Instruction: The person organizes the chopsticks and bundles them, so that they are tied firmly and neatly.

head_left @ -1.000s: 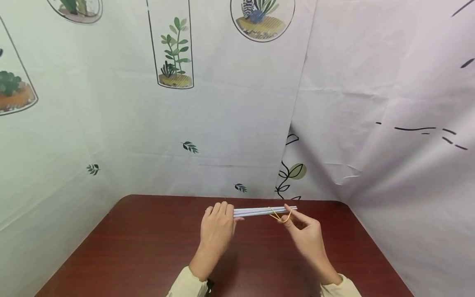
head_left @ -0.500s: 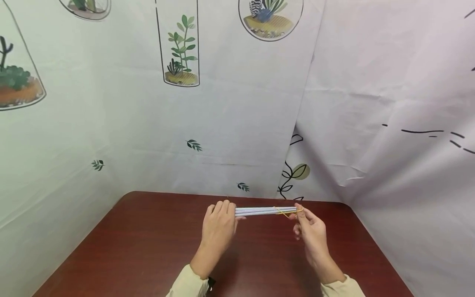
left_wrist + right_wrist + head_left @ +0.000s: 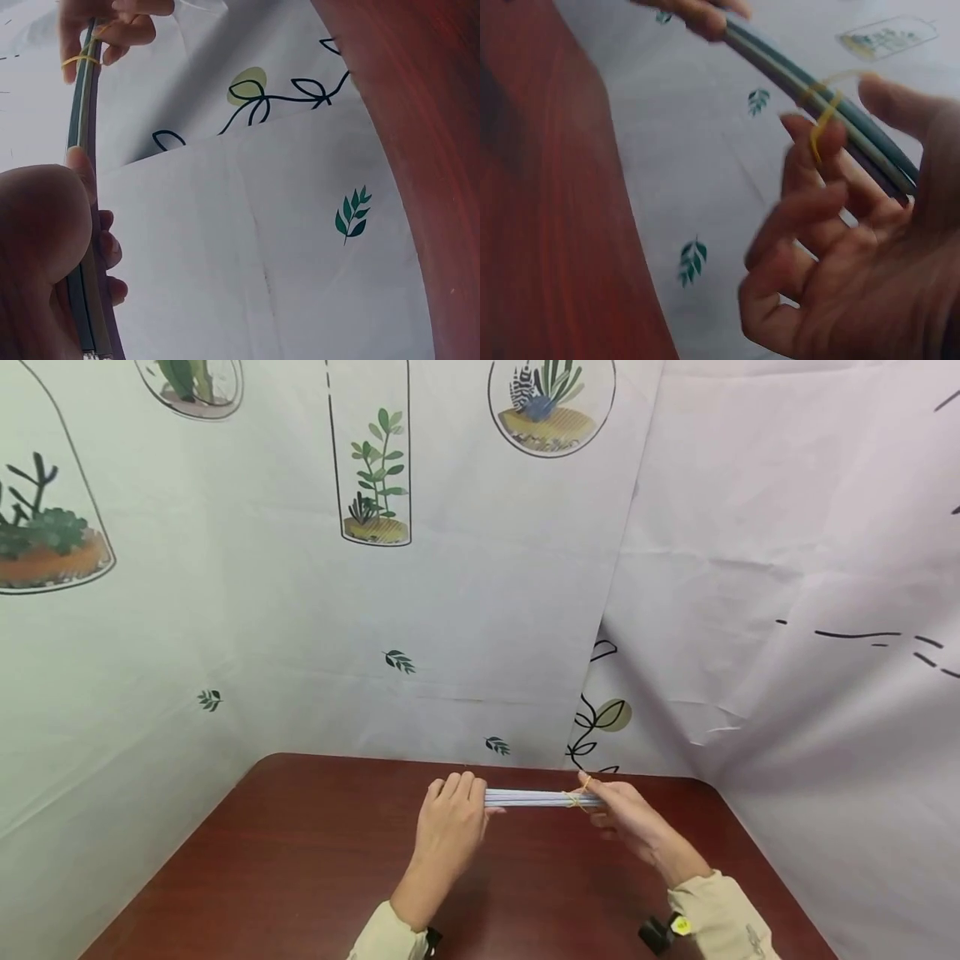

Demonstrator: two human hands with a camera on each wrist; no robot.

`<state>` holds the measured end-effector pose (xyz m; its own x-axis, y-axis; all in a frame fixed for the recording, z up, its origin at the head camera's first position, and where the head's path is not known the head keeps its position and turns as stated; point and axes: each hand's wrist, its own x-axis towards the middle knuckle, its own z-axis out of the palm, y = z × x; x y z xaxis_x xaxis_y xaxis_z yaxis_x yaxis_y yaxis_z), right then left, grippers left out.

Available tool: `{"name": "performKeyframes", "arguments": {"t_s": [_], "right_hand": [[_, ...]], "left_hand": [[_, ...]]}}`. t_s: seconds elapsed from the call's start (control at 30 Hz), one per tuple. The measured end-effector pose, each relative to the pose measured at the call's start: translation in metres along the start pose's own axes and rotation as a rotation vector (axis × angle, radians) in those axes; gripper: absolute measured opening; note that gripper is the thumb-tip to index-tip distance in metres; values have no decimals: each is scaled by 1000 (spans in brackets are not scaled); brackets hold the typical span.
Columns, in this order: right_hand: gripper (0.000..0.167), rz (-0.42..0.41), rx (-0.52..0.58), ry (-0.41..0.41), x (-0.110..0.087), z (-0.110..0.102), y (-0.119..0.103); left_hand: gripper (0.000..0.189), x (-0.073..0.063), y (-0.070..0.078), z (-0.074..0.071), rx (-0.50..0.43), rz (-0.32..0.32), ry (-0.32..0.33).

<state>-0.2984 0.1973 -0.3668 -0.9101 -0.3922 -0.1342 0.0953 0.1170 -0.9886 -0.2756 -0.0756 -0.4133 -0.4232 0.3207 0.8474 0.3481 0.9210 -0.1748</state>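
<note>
1. Compared with half a second ago, your right hand [image 3: 626, 818] is turning more to the side, and it is now covering the right end of the sticks, which was showing at your fingertips before.
2. Your left hand [image 3: 453, 818] is holding the bundle of sticks [image 3: 525, 798], with its fingers wrapping around them.
3. This bundle is staying nearly level between your two hands, over the dark red table [image 3: 322, 860].
4. Near your right hand, the yellow band [image 3: 826, 120] is circling the sticks, and part of it is stretching out to your thumb.
5. Your right thumb and one finger are standing apart, keeping this band hooked; the other fingers are bending.
6. Behind the table, white cloth [image 3: 480, 610] with printed plants is hanging.
</note>
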Motion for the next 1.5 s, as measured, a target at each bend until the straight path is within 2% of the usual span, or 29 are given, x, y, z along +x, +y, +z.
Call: {"name": "performKeyframes", "arguments": {"t_s": [0.1,0.17,0.33,0.5,0.6,0.63,0.73,0.87,0.93,1.0,1.13,1.23,1.33,1.43,1.5], "right_hand": [[29,6,-130,-161,10,-10,-11],[27,3,-225,-223,17,-14,-19],[31,-40,-444,-261,26,-11,-33],[34,-71,-469,-299,33,-3,-36],[31,-125,-497,-309,32,-3,-34],[30,-164,-514,-309,30,-3,-33],[26,-370,-564,-259,23,-2,-27],[25,-704,-591,-82,11,6,-9],[26,-842,-612,22,8,10,1],[29,-997,-674,106,7,14,8],[15,-1361,-813,292,9,21,13],[23,-1578,-853,424,8,33,15],[22,-1684,-838,486,1,45,18],[22,-1712,-800,508,-5,51,18],[21,-1698,-773,534,-7,55,18]], "left_hand": [[40,2,-2,-2,-5,-10,-12],[40,2,-3,-3,3,-3,-18],[43,2,-6,-2,25,13,-14],[43,0,-7,-3,19,5,-30],[40,-1,-6,-4,16,13,-55],[39,-2,-6,-4,10,13,-59],[40,-2,-7,-4,5,7,-67],[39,1,-9,-3,-6,9,-67],[38,2,-9,-3,-15,19,-65],[38,3,-9,-4,-16,26,-65],[39,8,-9,-9,-10,13,-90],[39,11,-10,-13,-2,2,-106],[39,11,-9,-15,10,2,-104],[40,10,-7,-15,26,-11,-101],[38,9,-6,-14,40,-20,-94]]}}
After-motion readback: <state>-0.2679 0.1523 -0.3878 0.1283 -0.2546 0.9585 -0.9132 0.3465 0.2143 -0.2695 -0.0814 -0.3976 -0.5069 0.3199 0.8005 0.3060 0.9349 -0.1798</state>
